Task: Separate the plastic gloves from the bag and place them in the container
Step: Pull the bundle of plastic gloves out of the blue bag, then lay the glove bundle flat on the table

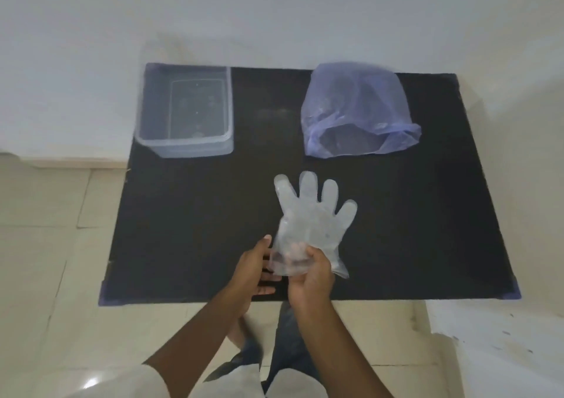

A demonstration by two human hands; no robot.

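Midway at best: right hand [309, 271] grasps a clear glove [311, 214] above the near surface [183, 214]; left hand [253, 271] spread beside it. Far-left container [183, 146] looks empty; bag [354, 108] far right.

Glove [314, 214]: thin clear plastic, crinkled. Bag [357, 108]: translucent purple film. Container [183, 146]: clear plastic. Table [198, 214]: matt black.

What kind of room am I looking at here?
Probably a plain indoor room, home or simple workspace: a low black table stands against a bare white wall on a glossy tiled floor. Only a container, a bag and a glove in the hands are out.
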